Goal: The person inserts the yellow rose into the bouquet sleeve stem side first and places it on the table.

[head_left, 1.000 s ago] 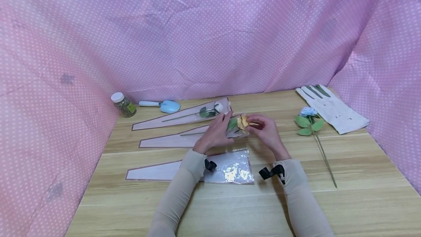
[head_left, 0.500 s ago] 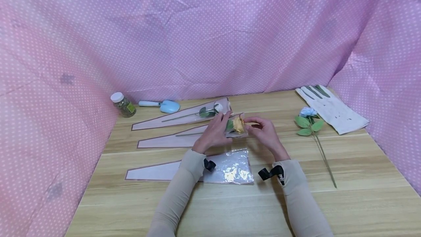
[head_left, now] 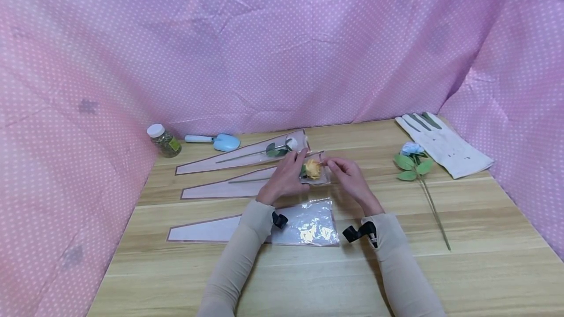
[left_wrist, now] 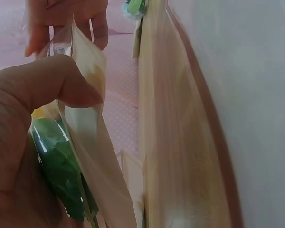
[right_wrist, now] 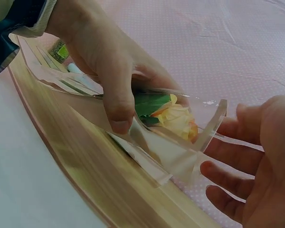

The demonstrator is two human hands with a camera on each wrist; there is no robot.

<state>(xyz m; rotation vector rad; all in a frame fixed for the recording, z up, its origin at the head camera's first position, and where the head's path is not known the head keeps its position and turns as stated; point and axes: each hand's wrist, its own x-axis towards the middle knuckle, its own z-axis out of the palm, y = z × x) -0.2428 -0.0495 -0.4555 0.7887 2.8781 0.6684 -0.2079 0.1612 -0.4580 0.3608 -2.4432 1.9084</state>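
A yellow rose (head_left: pixel 313 169) lies inside a clear, pale-backed flower sleeve (right_wrist: pixel 152 142), its bloom near the wide end. My left hand (head_left: pixel 287 174) grips this sleeve, thumb on the near face, and hides part of the stem and leaves. Green leaves (left_wrist: pixel 57 161) show through the film beside the left palm in the left wrist view. At the sleeve's mouth is my right hand (head_left: pixel 350 180), its fingers fairly straight. One right fingertip (right_wrist: pixel 199 138) reaches the film edge close to the petals in the right wrist view.
Behind lies another sleeve (head_left: pixel 198 166) holding a white rose (head_left: pixel 291 144); in front lies a flat sleeve (head_left: pixel 202 229). A blue rose (head_left: pixel 412 149) and white gloves (head_left: pixel 454 153) are at right. A jar (head_left: pixel 165 141) and blue trowel (head_left: pixel 226 143) stand back left.
The yellow rose has slid left, deeper into the sleeve, so its bloom now sits inside the mouth. My right hand has followed it slightly left; the left hand keeps its hold.
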